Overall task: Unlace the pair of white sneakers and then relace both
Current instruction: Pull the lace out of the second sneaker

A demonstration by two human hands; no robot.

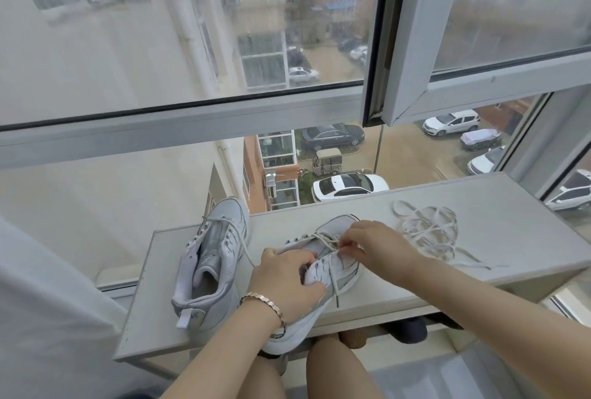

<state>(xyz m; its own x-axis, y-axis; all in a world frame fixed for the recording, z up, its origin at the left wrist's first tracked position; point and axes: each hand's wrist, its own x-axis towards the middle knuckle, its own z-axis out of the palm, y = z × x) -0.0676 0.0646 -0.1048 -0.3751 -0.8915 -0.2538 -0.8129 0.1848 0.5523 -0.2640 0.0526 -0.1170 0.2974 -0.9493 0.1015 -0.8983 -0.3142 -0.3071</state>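
A narrow white shelf-like desk [499, 207] runs along the foot of a large window, and on it stand two white and silver lace-up sneakers. The sneaker near the desk's left edge [209, 266] stands upright with its toe pointing toward the window and its heel toward the person; its opening gapes and its tongue is loose, with a thin white lace [239, 240] still threaded through its upper eyelets and trailing off to the right. The second sneaker [319, 274] lies near the middle of the front edge, its heel overhanging that edge toward the person's bare knees. The left hand [284, 283], with a gold link bracelet [265, 306] on the wrist, is closed around this sneaker's side and collar, thumb and fingers curled against the upper. The right hand [375, 246] is pinched shut on that shoe's white lace [329, 246] just above the eyelets in the middle of the upper, and one lace end hangs down the shoe's right side with its dark tip near the sole. Toward the right end of the desk, apart from both shoes, a loose flat white shoelace [430, 232] lies in an untidy tangle, one tail stretching toward the front right corner
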